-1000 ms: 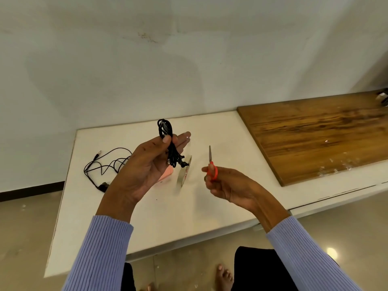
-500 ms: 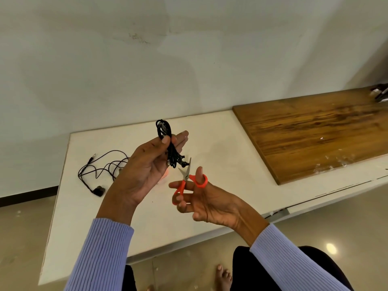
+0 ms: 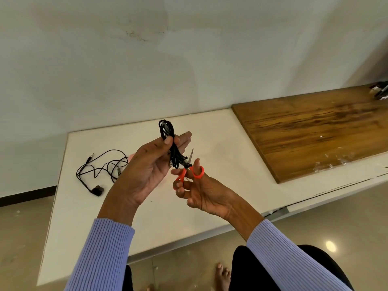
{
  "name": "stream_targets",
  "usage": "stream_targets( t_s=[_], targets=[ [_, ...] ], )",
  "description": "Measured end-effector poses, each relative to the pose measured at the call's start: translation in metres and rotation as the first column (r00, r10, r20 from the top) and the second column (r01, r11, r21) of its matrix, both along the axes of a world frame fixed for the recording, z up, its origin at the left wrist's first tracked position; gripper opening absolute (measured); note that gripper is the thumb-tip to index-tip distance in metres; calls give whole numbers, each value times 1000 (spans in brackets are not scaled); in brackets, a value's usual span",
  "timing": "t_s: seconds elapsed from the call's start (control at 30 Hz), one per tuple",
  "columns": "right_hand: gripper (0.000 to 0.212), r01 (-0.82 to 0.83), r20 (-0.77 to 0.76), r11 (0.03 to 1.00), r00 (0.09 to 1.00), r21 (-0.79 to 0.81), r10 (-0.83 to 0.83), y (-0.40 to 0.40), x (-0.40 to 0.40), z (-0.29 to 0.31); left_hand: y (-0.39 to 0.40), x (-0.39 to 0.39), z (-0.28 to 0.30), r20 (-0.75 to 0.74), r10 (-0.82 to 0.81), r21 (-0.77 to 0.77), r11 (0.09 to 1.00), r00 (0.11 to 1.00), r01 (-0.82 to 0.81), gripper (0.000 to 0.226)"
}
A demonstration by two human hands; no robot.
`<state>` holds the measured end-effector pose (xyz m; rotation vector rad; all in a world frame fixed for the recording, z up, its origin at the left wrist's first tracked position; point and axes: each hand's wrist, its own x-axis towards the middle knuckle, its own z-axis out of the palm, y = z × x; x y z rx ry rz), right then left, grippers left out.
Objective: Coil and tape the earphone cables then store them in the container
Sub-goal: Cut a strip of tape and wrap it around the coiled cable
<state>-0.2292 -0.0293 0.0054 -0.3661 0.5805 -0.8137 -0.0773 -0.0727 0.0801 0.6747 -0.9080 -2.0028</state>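
My left hand (image 3: pixel 147 164) pinches a coiled black earphone cable (image 3: pixel 168 135) upright above the white table (image 3: pixel 220 156), thumb pressed on the bundle. My right hand (image 3: pixel 201 190) holds orange-handled scissors (image 3: pixel 189 169), fingers through the loops, with the blades pointing up right beside the lower end of the coil. A second black earphone cable (image 3: pixel 100 166) lies loose and uncoiled on the table at the left, its plug toward the wall. A pink object is mostly hidden behind my left hand. No container shows clearly.
A brown wooden board (image 3: pixel 315 135) covers the table's right part, with small clear scraps (image 3: pixel 327 162) near its front edge. A dark metal object (image 3: pixel 380 92) sits at the far right. The wall runs close behind the table. My bare feet show below the table's front edge.
My right hand has turned the scissors, slipped its fingers into the handles and brought them left to the bottom of the coil. My left hand has kept the coil steady.
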Motion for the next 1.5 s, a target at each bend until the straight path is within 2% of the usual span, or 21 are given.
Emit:
stream_targets(
  t_s=[0.07, 0.23, 0.33, 0.5, 0.67, 0.77, 0.87, 0.93, 1.0, 1.07, 1.2, 1.33, 1.5],
  targets=[
    [72, 22, -24, 1000, 999, 2, -22, -1, -1, 0, 0, 0, 0, 9, -3, -10, 1000, 1000, 3, 22],
    [52, 87, -102, 996, 991, 27, -84, -2, -1, 5, 1, -1, -1, 20, 1, -22, 1000, 1000, 0, 28],
    [49, 137, -120, 990, 984, 41, -131, -3, -2, 8, 0, -3, -2, 10, 10, -13, 1000, 1000, -10, 22],
    [45, 196, -193, 980, 963, 37, -185, -8, -4, 6, -2, -9, -6, -1, 48, 8, 999, 999, -48, 27],
    [39, 244, -318, 970, 920, 4, -230, -16, -8, 1, -5, -12, -10, -40, 131, 12, 991, 991, -131, 28],
    [33, 236, -507, 968, 826, -88, -247, -21, -15, -2, -7, -11, -11, -41, 183, 19, 983, 982, -183, 29],
    [34, 198, -734, 966, 630, -164, -254, -27, -19, -4, -9, -10, -16, -26, 187, 32, 982, 982, -187, 28],
    [40, 210, -775, 961, 571, -179, -269, -30, -19, -7, -10, -9, -19, -6, 178, 41, 983, 984, -178, 28],
    [41, 217, -760, 960, 588, -179, -275, -32, -20, -8, -11, -9, -22, 7, 171, 44, 984, 985, -171, 26],
    [39, 249, -687, 959, 674, -135, -272, -34, -23, -10, -11, -10, -27, 8, 172, 49, 984, 985, -172, 23],
    [33, 353, -458, 931, 846, 98, -273, -44, -32, -13, -10, -20, -50, 50, 229, 123, 964, 972, -234, 20],
    [34, 409, -320, 891, 886, 196, -337, -49, -41, -22, -2, -39, -84, 191, 235, 174, 947, 953, -269, 18],
    [35, 418, -224, 869, 903, 267, -366, -52, -44, -32, -1, -47, -110, 127, 274, 222, 929, 953, -296, 21]
  ],
)
